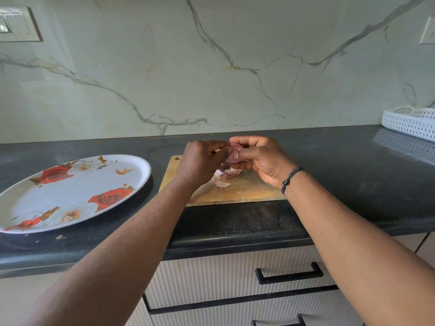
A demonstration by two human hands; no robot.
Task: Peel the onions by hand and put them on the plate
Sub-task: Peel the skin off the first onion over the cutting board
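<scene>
A small pinkish onion (235, 150) is held above the wooden cutting board (247, 189). My right hand (256, 158) grips it with fingers and thumb curled round it. My left hand (200, 162) pinches at the onion's top, where a bit of skin shows. Most of the onion is hidden between the two hands. Loose pink peels (226, 176) lie on the board below the hands. The white plate (28, 198) with red rose prints sits to the left on the dark counter, with no onions on it.
A white perforated tray (409, 121) stands at the back right of the counter. A marble backsplash rises behind. Drawers with black handles (289, 274) are under the counter's front edge.
</scene>
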